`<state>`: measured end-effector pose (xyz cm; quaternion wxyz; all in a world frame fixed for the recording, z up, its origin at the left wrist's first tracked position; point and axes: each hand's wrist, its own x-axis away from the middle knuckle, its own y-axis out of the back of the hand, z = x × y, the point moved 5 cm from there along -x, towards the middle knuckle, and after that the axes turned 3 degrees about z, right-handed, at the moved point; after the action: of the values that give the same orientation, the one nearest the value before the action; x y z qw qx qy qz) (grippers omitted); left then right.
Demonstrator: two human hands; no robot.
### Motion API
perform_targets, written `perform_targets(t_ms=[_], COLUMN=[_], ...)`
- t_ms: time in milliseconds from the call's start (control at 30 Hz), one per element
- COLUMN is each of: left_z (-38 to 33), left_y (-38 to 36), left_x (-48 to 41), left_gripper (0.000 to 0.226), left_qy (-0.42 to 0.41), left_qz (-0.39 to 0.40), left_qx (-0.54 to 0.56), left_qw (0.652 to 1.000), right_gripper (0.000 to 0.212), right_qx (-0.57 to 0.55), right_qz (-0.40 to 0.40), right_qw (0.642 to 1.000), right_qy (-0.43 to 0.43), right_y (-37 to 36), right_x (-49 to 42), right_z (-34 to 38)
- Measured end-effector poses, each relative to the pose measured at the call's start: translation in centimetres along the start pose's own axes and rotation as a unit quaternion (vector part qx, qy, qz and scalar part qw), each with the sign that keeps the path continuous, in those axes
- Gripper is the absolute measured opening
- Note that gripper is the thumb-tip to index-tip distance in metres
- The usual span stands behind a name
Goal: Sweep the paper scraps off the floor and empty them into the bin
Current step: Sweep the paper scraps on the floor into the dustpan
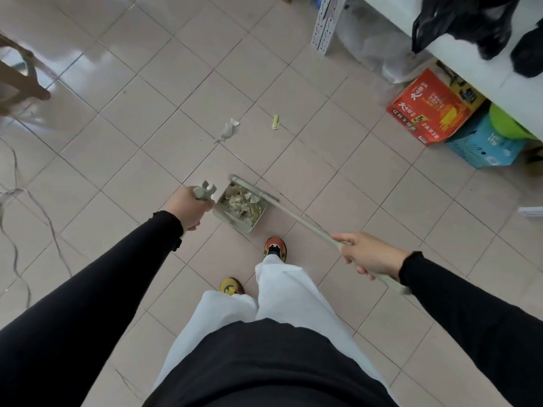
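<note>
Sweeping paper scraps into a dustpan on a tiled floor.

My left hand (189,207) is closed around the dustpan (239,211) handle; my right hand (367,254) is closed around the broom (296,218) stick, its head at the pan's far edge. The pan holds scraps; a grey scrap (227,130) and a yellow scrap (275,122) lie ahead. Tilting the pan could spill it. No bin is visible.

Single head-worn wide-angle view, looking steeply down, tiled floor (147,118) near below
</note>
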<state>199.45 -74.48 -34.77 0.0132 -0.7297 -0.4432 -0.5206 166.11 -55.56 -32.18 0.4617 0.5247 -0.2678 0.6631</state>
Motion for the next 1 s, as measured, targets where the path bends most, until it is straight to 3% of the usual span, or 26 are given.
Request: perform_targets(t_ms=[233,400,700,1000], left_z=[0.6,1.2,1.8,0.4], left_y=[-0.3,-0.5,-0.1,3.3], left_x=[0.5,0.7,0.8,-0.7], left_gripper=[0.018,0.018,0.017,0.012], left_qy=[-0.003,-0.003,-0.004,-0.014], left_qz=[0.002,-0.010,-0.037,-0.075], left_qx=[-0.003,0.010,0.037,0.041], left_qw=[1.000,1.000,0.999,0.996], right_gripper=[0.054,0.057,0.055,0.057], right_qx=[0.054,0.083,0.020,-0.070], right_qz=[-0.076,0.012,-0.002,-0.080], right_qw=[0.995,0.996,1.000,0.992], right_qy=[0.031,0.003,0.014,0.066], right_y=[-1.9,-3.8,-0.2,3.2], right_x=[-4.1,-5.2,1.8,-3.5], right_z=[3.3,2.4,-2.9,3.3])
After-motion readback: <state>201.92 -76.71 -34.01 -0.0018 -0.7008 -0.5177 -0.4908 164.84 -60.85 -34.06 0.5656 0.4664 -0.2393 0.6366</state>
